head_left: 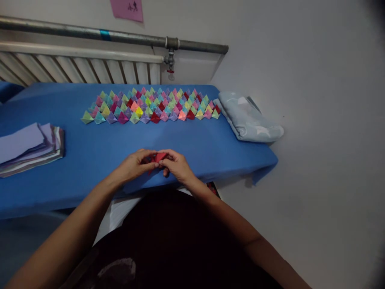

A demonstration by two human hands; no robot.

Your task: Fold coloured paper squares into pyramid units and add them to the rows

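Between my two hands, above the front part of the blue-covered table [99, 148], is a small piece of folded red paper [160, 157]. My left hand [140, 163] pinches its left side with thumb and fingers. From the right, my right hand [176, 164] grips the same paper with thumb and forefinger. Part of the fold is hidden behind my fingers. Beyond my hands stand several rows of small folded paper boats [150, 107] in pink, green, blue, purple, yellow and red.
A stack of coloured paper sheets [21, 144] lies at the left. At the table's right end rests a folded grey-blue cloth [251, 120]. Behind the table are a white radiator [81, 68], a metal pipe [135, 38] and a valve [171, 60]. A wall rises on the right.
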